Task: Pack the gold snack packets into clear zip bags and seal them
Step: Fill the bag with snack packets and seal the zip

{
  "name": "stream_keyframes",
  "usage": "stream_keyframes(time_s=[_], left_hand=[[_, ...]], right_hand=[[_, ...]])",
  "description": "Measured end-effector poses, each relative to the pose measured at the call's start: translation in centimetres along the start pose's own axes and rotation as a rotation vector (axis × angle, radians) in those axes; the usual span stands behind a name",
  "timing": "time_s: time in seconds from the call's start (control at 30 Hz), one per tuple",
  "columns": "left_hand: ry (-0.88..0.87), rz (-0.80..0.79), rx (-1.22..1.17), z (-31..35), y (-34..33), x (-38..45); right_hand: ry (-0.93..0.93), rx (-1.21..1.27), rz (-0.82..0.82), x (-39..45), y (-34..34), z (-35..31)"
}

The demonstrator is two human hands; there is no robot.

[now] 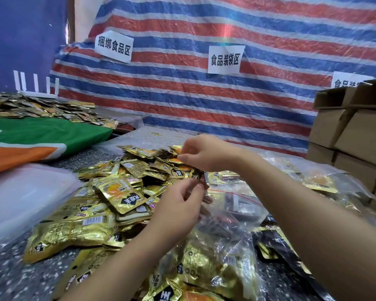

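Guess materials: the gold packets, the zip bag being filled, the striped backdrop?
Gold packets: likely metallised foil laminate; mirror-like glare, sharp creases.
Zip bag: thin clear plastic film, glossy; packets show through it, wrinkles catch light, red line near its mouth.
Striped backdrop: probably woven plastic tarp with a clear sheet over it; fine crinkles, soft sheen. Weave too small to confirm.
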State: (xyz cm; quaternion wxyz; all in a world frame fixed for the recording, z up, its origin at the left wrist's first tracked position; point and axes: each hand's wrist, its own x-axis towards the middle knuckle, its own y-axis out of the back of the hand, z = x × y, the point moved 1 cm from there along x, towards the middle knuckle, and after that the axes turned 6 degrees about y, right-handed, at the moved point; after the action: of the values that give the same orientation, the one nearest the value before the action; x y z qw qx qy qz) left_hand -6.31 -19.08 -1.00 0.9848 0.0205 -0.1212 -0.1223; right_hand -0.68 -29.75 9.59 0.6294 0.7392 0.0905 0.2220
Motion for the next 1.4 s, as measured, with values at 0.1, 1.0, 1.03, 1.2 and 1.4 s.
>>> stream_keyframes(time_s=[0.1,1.0,1.03,1.2,1.4], left_hand=[[0.030,0.030,0.019,-0.1,0.1,0.0],[0.332,0.061,-0.012,-1.2,0.5,0.9],[0.334,0.052,-0.008,-1.1,0.6,0.8],[0.314,0.022,0.023,-0.7,0.7,0.5],[0.279,0.022,0.052,-0.6,0.8,0.3]], right_hand=[[0.027,-0.144,-0.133,3.5,-2.1,0.1],[-0.130,0.183,0.173,7.5,-5.9,2.6],[-0.162,0.289,0.193,6.9,-5.3,3.0],[-0.343,0.803,0.394,2.4,-2.2,5.6],[-0.494,1.656,0.657,-5.1,-0.1,8.2]])
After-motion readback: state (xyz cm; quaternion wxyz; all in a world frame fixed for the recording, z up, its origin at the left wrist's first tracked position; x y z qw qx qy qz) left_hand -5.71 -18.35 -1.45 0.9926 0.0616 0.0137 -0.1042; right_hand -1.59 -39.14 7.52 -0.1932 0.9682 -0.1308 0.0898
